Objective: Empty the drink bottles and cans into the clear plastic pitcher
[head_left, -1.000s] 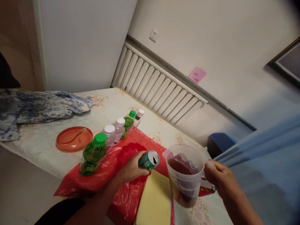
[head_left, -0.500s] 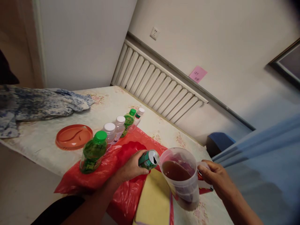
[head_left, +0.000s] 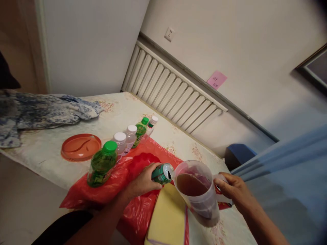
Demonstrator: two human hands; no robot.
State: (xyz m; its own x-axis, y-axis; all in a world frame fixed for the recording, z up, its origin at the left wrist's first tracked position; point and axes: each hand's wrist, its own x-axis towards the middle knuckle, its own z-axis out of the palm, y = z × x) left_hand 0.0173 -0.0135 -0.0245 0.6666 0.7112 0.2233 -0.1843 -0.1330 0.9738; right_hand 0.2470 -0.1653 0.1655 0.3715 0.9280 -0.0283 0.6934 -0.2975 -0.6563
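My left hand [head_left: 146, 180] is closed round a green drink can [head_left: 161, 174], tipped so that its opened top leans to the right. That top meets the left rim of a clear plastic pitcher [head_left: 204, 207], which holds brown liquid [head_left: 192, 185]. The pitcher tilts toward the can, its handle gripped by my right hand [head_left: 231, 187]. Whether liquid runs from the can I cannot make out. Beneath my left hand lie a red scalloped dish [head_left: 143, 161] and a yellow cloth-like pad [head_left: 167, 217], both on a red plastic sheet [head_left: 102, 199].
Left of the can stand a large green-capped bottle [head_left: 102, 166], white-capped bottles [head_left: 119, 143] and a smaller green-capped bottle [head_left: 141, 131]. An orange lid [head_left: 81, 147] and a patterned cloth [head_left: 53, 110] lie farther left. A radiator [head_left: 168, 88] lines the wall behind the table.
The pitcher's base has shifted slightly to the right and up, tilting it a little more toward the can. Both hands keep their grip, and the view has moved slightly.
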